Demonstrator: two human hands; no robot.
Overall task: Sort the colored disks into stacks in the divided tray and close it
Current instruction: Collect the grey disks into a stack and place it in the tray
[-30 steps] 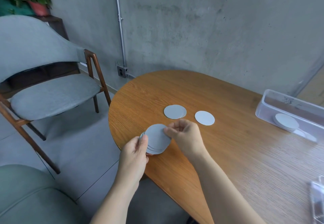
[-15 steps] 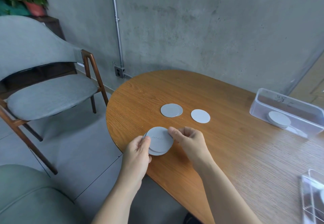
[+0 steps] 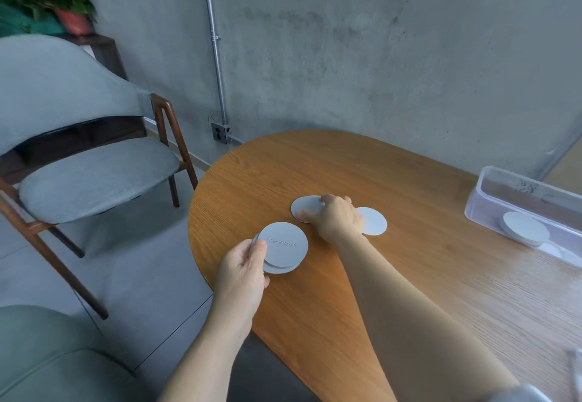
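Mid-sort, by the look of it. Left hand (image 3: 244, 268) holds a small stack of grey disks (image 3: 283, 248) just over the counter (image 3: 409, 275) edge, fingers closed on the stack's near rim, thumb on the top disk; faint embossed lettering shows on that face. Right hand (image 3: 335, 217) is stretched forward, palm down, fingers (image 3: 307, 212) spread loosely and resting on a loose grey disk (image 3: 307, 206) lying flat; whether they have any grip on it I cannot tell, nothing is lifted. Just right of that hand, partly under the wrist, lies a paler disk (image 3: 374, 220), flat and untouched. Well off to the right of both hands stands the clear tray (image 3: 491, 187), open, with a stack of pale disks (image 3: 524, 228) inside and what looks like another disk or two beside it; any divider is not clear from here. No lid clearly seen. Judgement: some pale disks already filed; the held stack and the two loose disks are yet to go in, and closing is not yet done. Roughly half remaining.
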